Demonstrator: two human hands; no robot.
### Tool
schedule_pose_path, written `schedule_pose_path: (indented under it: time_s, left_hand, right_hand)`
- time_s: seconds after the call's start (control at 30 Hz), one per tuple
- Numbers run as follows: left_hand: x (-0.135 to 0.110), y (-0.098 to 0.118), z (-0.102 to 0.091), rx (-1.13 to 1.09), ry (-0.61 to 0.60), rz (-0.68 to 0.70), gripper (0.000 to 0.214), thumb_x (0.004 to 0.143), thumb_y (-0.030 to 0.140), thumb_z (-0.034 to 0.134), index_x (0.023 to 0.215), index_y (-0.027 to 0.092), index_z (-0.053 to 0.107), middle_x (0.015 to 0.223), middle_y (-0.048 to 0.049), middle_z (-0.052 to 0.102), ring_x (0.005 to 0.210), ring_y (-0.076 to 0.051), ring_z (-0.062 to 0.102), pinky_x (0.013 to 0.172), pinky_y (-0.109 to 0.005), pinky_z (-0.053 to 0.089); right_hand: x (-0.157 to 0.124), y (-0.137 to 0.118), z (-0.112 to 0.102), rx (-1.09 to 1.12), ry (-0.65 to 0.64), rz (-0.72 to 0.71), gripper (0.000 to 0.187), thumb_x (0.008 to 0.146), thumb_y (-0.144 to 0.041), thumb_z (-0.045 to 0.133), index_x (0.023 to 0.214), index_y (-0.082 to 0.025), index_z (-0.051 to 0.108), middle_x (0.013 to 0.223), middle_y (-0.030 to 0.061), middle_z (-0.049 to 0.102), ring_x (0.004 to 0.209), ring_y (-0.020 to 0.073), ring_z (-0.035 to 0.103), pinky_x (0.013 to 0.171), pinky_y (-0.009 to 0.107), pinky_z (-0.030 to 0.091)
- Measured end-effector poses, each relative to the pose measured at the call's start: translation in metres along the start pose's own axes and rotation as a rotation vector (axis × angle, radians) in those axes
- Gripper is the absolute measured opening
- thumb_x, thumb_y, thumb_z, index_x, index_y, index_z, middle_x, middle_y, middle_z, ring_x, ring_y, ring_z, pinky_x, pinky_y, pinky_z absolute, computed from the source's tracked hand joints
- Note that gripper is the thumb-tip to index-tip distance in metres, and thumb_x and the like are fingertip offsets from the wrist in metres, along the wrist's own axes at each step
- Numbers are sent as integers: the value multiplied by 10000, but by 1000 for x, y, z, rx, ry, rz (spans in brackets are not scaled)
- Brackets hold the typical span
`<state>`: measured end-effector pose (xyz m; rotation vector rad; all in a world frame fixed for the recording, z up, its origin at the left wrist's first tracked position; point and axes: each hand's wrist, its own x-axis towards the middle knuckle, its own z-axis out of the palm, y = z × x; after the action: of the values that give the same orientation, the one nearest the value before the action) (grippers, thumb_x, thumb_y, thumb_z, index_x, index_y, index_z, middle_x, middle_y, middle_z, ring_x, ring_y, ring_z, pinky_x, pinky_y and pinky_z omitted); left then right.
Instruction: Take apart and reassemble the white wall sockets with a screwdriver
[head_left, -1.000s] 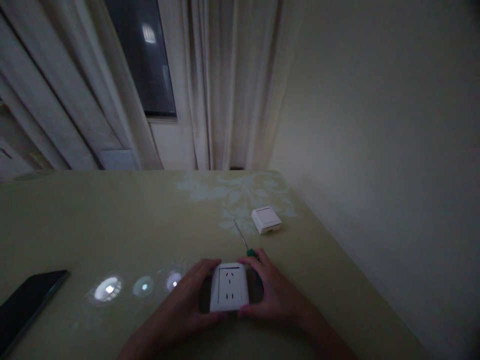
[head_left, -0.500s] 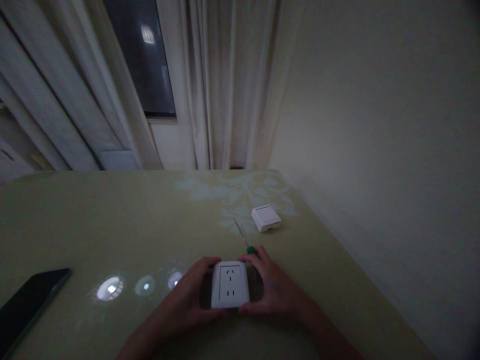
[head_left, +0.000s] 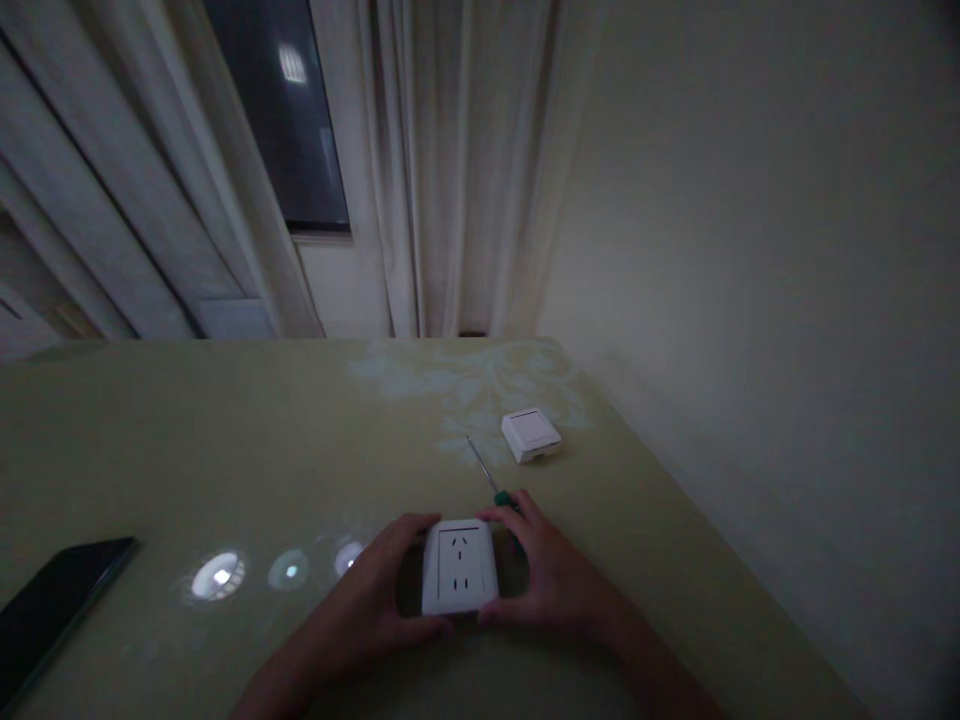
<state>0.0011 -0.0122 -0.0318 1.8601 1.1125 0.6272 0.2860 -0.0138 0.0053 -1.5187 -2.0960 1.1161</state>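
Note:
Between my two hands is a white wall socket [head_left: 460, 568], its slotted face turned up toward me. My left hand [head_left: 390, 590] grips its left side, with the thumb at the near edge and the fingers at the far edge. On the opposite side my right hand [head_left: 544, 570] pinches it the same way. Just beyond the right fingers lies a screwdriver [head_left: 484, 465], its thin metal shaft pointing away and its green handle partly hidden by that hand. Further back, a white square switch box [head_left: 532, 434] rests on the table.
A dark phone-like slab [head_left: 60, 610] lies at the left on the green table [head_left: 247, 430]. Lamp reflections shine on the tabletop. A pale wall [head_left: 765, 350] runs along the right edge, and curtains [head_left: 480, 180] with a window [head_left: 289, 120] stand behind.
Hardly anything differs: the view has shifted very slightly. Both hands stay on the socket, and the screwdriver and switch box lie where they were.

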Motion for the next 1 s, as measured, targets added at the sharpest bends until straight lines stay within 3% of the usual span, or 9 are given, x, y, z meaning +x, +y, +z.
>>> schedule_pose_path:
  time_s: [0.2,0.73,1.0]
  left_hand:
    - [0,1,0,41,11,31,851,739,253,907,1460,354,465,1448,-88,659,1320,-354,659,1117,-561,540]
    - [1,7,-2,76,23,1,812,718,351,929,1428,316,536,1418,-128,693,1295,-400,678,1090,-584,561]
    - [-2,7,-3,20,-40,-38,872,736,368,935,1480,303,486,1511,-156,628,1386,-399,620,1155,-597,510]
  right_hand:
    - [-1,1,-1,4,-20,14,1105,564,-479,1030,1543,-241,577,1686,194,356,1561,441,414,1243,525,401]
    - [1,1,-2,62,-38,54,1111,513,-478,1058,1505,-263,605,1660,159,378,1533,443,435,1210,519,451]
    - [-1,1,-1,81,-25,33,1082,539,-492,1049,1502,-271,607,1636,150,408,1505,431,466,1208,527,449]
